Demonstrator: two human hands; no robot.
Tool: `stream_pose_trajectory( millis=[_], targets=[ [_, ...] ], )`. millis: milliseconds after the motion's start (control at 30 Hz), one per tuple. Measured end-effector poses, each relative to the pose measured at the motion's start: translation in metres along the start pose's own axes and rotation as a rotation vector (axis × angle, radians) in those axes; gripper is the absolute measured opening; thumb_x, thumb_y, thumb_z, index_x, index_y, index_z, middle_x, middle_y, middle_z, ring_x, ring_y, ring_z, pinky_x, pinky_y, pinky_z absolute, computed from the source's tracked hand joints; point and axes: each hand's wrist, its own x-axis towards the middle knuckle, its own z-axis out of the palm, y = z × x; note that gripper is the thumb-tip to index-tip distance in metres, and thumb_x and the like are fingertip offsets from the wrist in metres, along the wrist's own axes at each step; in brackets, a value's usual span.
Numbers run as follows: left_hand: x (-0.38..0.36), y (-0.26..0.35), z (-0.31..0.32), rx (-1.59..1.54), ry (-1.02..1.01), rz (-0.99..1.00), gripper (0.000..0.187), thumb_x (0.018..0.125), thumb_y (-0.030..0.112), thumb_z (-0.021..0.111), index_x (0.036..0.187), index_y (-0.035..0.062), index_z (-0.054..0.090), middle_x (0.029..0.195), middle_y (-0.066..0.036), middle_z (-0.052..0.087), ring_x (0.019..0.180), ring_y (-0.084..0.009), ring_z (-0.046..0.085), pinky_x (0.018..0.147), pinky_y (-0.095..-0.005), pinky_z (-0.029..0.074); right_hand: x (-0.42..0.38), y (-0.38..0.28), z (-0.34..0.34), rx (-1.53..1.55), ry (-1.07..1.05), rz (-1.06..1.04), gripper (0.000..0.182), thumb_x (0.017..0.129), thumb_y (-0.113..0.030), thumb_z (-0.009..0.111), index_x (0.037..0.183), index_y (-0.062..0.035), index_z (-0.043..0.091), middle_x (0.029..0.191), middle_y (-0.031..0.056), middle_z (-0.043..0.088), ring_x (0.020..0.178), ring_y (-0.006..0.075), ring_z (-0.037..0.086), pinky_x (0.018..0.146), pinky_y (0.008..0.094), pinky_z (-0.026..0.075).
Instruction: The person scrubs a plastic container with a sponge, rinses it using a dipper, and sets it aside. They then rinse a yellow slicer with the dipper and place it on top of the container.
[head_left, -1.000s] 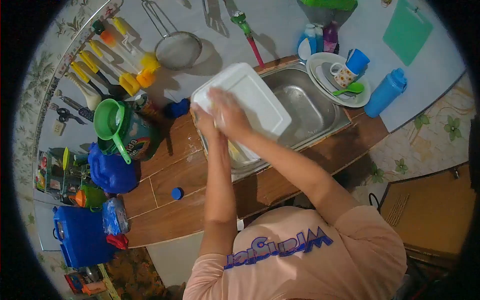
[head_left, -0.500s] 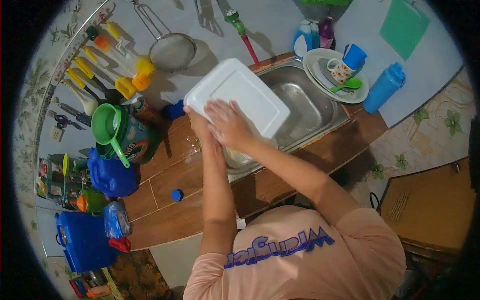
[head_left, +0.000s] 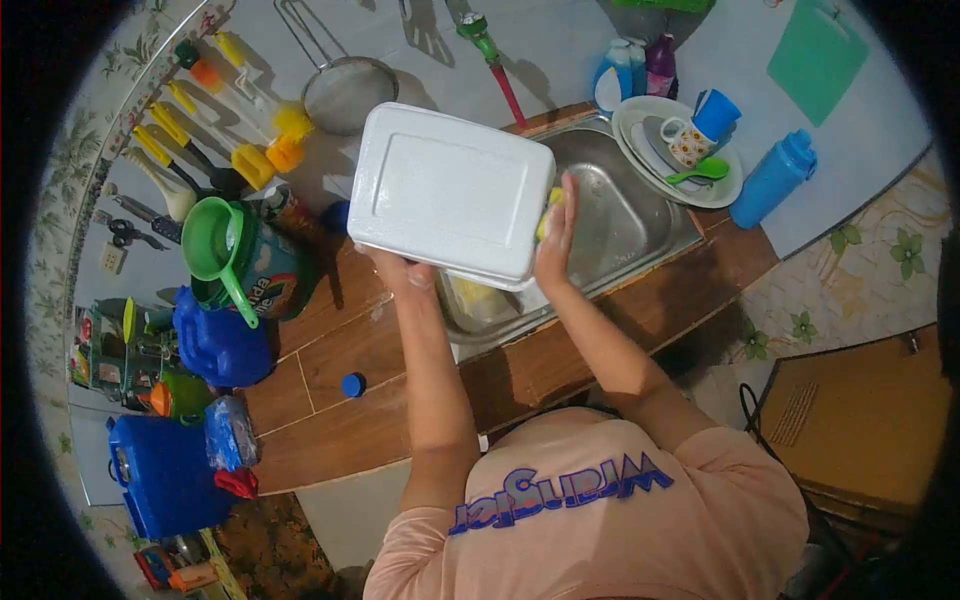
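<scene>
A wet white rectangular container (head_left: 450,190) is held up over the left part of the sink, its broad flat face toward me. My left hand (head_left: 402,272) grips its lower left edge, with most fingers hidden beneath. At the container's right side, my right hand (head_left: 558,238) presses a yellow sponge (head_left: 549,212) against the wall, fingers pointing up. Below the container, something yellowish (head_left: 482,300) lies in the left sink basin, partly hidden.
Right of the metal sink (head_left: 622,215) are stacked plates (head_left: 728,190) with cups and a green spoon, and a blue bottle (head_left: 774,180). Leftward stand a green dipper (head_left: 212,240) on a bucket and blue jugs (head_left: 222,345). A blue cap (head_left: 353,384) lies on the wooden counter.
My right hand has moved from the container's broad face to its right side, and the yellow sponge now shows. The container has turned and shifted slightly left.
</scene>
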Motion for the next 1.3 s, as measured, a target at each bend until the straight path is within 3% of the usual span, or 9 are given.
stream_pose_trajectory(
  millis=[200, 300, 400, 700, 933, 1033, 1133, 1233, 1300],
  targets=[
    [-0.011, -0.016, -0.011, 0.095, -0.024, 0.072, 0.043, 0.093, 0.039, 0.042, 0.122, 0.0072, 0.046, 0.121, -0.009, 0.051, 0.109, -0.0252, 0.051, 0.089, -0.0391, 0.047, 0.088, -0.009, -0.003, 0.207, 0.005, 0.518, 0.05, 0.091, -0.041, 0.046, 0.113, 0.003, 0.055, 0.108, 0.0132, 0.057, 0.1, 0.0221, 0.054, 0.088, 0.0317, 0.041],
    [-0.006, -0.012, -0.013, -0.031, -0.06, 0.031, 0.04, 0.093, 0.035, 0.043, 0.122, 0.0073, 0.046, 0.12, -0.009, 0.052, 0.107, -0.0247, 0.052, 0.087, -0.0374, 0.048, 0.117, 0.004, -0.009, 0.121, -0.295, 0.511, 0.058, 0.086, -0.049, 0.052, 0.109, 0.0038, 0.056, 0.092, 0.0086, 0.061, 0.081, 0.019, 0.057, 0.076, 0.0312, 0.044],
    [-0.007, -0.01, -0.011, -0.005, -0.045, 0.087, 0.04, 0.093, 0.034, 0.043, 0.122, 0.0069, 0.046, 0.118, -0.009, 0.053, 0.105, -0.024, 0.054, 0.085, -0.0357, 0.049, 0.133, 0.003, -0.012, -0.096, -0.335, 0.627, 0.06, 0.085, -0.052, 0.052, 0.102, 0.0043, 0.058, 0.087, 0.0079, 0.062, 0.078, 0.0176, 0.058, 0.074, 0.0292, 0.044],
    [-0.016, 0.003, 0.007, 0.226, 0.101, 0.141, 0.048, 0.094, 0.043, 0.038, 0.12, 0.0031, 0.048, 0.112, -0.01, 0.056, 0.098, -0.0207, 0.056, 0.085, -0.0331, 0.047, 0.154, -0.005, 0.011, -0.558, -0.705, 0.252, 0.063, 0.087, -0.056, 0.045, 0.088, 0.0036, 0.065, 0.083, 0.0152, 0.064, 0.078, 0.0224, 0.056, 0.075, 0.036, 0.043],
    [-0.016, -0.01, 0.022, 0.373, 0.102, 0.141, 0.055, 0.096, 0.046, 0.034, 0.113, -0.0032, 0.052, 0.106, -0.011, 0.058, 0.093, -0.0174, 0.055, 0.079, -0.0295, 0.045, 0.178, -0.045, 0.057, -0.331, -0.612, 0.18, 0.067, 0.089, -0.057, 0.04, 0.101, 0.0047, 0.062, 0.092, 0.0121, 0.063, 0.081, 0.0199, 0.057, 0.081, 0.0317, 0.043],
    [-0.015, -0.018, 0.023, 0.552, 0.082, 0.225, 0.056, 0.095, 0.045, 0.037, 0.1, -0.0065, 0.058, 0.088, -0.01, 0.061, 0.079, -0.0181, 0.056, 0.072, -0.0322, 0.046, 0.194, -0.048, 0.078, -0.531, -0.722, 0.086, 0.059, 0.091, -0.052, 0.039, 0.1, 0.0007, 0.063, 0.095, 0.0147, 0.064, 0.08, 0.0247, 0.061, 0.077, 0.0352, 0.046],
    [-0.026, -0.022, 0.048, 0.902, 0.076, 0.329, 0.061, 0.094, 0.047, 0.037, 0.09, -0.0099, 0.059, 0.078, -0.01, 0.061, 0.069, -0.0198, 0.052, 0.067, -0.0341, 0.044, 0.167, -0.036, 0.098, -1.213, -0.986, -0.678, 0.044, 0.09, -0.044, 0.042, 0.094, -0.007, 0.066, 0.092, 0.0148, 0.065, 0.085, 0.0321, 0.061, 0.078, 0.0421, 0.046],
    [-0.029, -0.027, 0.054, 0.99, 0.068, 0.361, 0.061, 0.095, 0.043, 0.039, 0.074, -0.0114, 0.056, 0.063, -0.01, 0.055, 0.061, -0.018, 0.048, 0.059, -0.0348, 0.04, 0.109, -0.081, 0.112, -0.997, -0.792, -0.144, 0.037, 0.089, -0.035, 0.043, 0.1, -0.0067, 0.064, 0.093, 0.0152, 0.063, 0.084, 0.0339, 0.061, 0.078, 0.044, 0.047],
    [-0.024, -0.024, 0.053, 1.043, 0.062, 0.275, 0.055, 0.095, 0.038, 0.04, 0.074, -0.0093, 0.057, 0.065, -0.008, 0.056, 0.061, -0.0162, 0.048, 0.056, -0.0342, 0.039, 0.085, -0.101, 0.116, -0.938, -0.808, -0.282, 0.036, 0.087, -0.033, 0.046, 0.102, -0.0043, 0.061, 0.096, 0.0161, 0.062, 0.089, 0.0337, 0.06, 0.077, 0.0437, 0.047]
  ],
)
